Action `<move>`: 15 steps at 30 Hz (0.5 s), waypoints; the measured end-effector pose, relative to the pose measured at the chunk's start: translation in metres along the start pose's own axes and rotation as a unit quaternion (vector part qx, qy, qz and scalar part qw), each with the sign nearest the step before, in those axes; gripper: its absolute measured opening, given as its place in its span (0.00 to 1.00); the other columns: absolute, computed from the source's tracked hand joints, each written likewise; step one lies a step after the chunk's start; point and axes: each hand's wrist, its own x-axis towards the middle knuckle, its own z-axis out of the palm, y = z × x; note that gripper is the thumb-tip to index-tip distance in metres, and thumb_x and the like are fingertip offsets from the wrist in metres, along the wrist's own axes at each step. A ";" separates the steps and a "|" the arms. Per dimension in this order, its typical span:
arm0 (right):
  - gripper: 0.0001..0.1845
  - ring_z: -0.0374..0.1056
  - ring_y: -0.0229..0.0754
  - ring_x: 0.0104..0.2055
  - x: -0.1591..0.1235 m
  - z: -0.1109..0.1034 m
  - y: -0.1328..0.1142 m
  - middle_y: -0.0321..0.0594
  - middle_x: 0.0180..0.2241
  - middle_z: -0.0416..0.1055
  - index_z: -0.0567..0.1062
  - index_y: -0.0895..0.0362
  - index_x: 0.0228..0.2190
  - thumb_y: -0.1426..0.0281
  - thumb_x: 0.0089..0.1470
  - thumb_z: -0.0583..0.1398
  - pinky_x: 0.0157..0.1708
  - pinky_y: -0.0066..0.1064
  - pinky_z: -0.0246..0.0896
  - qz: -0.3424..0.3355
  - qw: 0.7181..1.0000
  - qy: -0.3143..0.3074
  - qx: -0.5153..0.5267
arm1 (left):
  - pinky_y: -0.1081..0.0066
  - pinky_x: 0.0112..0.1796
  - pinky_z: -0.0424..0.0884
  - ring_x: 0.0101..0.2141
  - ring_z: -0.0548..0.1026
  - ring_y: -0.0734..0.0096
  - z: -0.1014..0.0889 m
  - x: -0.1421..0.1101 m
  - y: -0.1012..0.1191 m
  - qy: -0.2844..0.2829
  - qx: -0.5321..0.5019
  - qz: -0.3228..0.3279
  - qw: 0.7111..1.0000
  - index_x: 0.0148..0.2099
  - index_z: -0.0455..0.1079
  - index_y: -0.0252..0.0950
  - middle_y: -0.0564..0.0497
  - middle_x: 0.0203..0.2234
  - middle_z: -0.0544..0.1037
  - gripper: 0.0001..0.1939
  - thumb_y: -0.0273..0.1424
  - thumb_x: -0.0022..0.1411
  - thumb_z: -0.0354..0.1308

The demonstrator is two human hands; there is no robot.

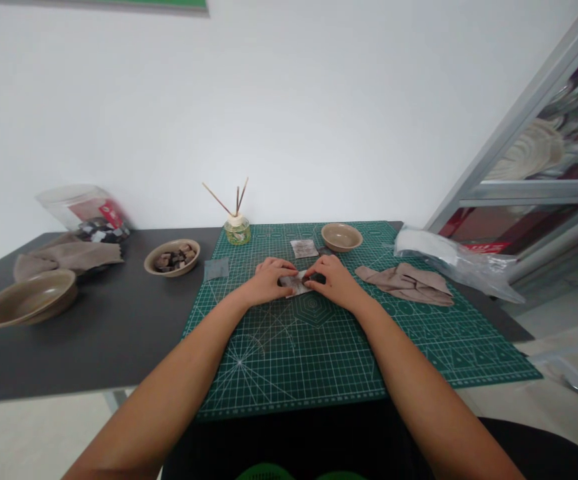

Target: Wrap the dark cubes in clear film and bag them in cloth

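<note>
A small whitish sachet [296,285] with a greyish-brown pattern or contents lies between my hands, just above or on the green cutting mat [313,360]. My left hand [269,280] pinches its left side with thumb and forefinger, the other fingers curled behind. At the right side, my right hand [336,280] grips it with bent fingers and thumb. Just beyond them rests a similar flat sachet [304,249], with a small dark item [325,251] beside it, partly hidden by my right hand. A shallow tan bowl [342,247] stands behind that hand.
Left of my hands are a clear plastic bag [217,268], a reed diffuser [237,230] and a bowl [181,272] of brown chunks. Farther left are a larger bowl [43,313], a cloth [71,257] and a clear jar [86,207]. A brown cloth [409,283] and plastic packaging [453,257] lie right.
</note>
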 end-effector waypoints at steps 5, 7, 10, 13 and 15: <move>0.06 0.61 0.46 0.42 0.004 0.001 -0.004 0.42 0.34 0.67 0.78 0.56 0.34 0.72 0.50 0.64 0.46 0.41 0.58 0.002 1.000 0.009 -0.017 | 0.55 0.54 0.57 0.54 0.62 0.54 -0.001 0.000 0.002 -0.009 0.007 -0.009 1.000 0.52 0.73 0.44 0.50 0.53 0.71 0.21 0.32 0.54 0.61; 0.05 0.62 0.46 0.41 0.004 0.000 -0.004 0.42 0.34 0.67 0.78 0.56 0.32 0.72 0.50 0.64 0.46 0.42 0.58 0.010 1.000 0.014 -0.022 | 0.55 0.54 0.57 0.54 0.62 0.54 -0.001 0.000 0.001 -0.009 0.005 -0.009 1.000 0.52 0.72 0.45 0.50 0.53 0.71 0.21 0.32 0.55 0.61; 0.06 0.62 0.46 0.42 0.002 0.000 -0.004 0.41 0.33 0.67 0.78 0.55 0.33 0.72 0.50 0.64 0.45 0.40 0.58 0.000 1.000 -0.003 0.001 | 0.55 0.54 0.57 0.54 0.62 0.54 0.001 0.000 -0.001 -0.007 0.006 -0.003 1.000 0.52 0.72 0.46 0.51 0.53 0.71 0.20 0.34 0.55 0.61; 0.07 0.62 0.46 0.42 0.003 0.001 -0.005 0.41 0.34 0.68 0.78 0.56 0.35 0.73 0.50 0.64 0.45 0.40 0.59 -0.004 1.000 -0.011 0.006 | 0.55 0.54 0.57 0.53 0.62 0.54 0.001 0.001 -0.002 -0.010 0.011 0.000 1.000 0.51 0.73 0.46 0.51 0.53 0.71 0.20 0.34 0.55 0.61; 0.06 0.62 0.46 0.42 0.004 0.000 -0.005 0.42 0.34 0.68 0.78 0.57 0.34 0.73 0.50 0.64 0.45 0.40 0.58 0.008 1.000 -0.001 -0.007 | 0.55 0.54 0.57 0.53 0.62 0.53 0.001 0.001 -0.002 -0.012 0.010 -0.002 1.000 0.52 0.73 0.45 0.51 0.53 0.70 0.20 0.33 0.55 0.61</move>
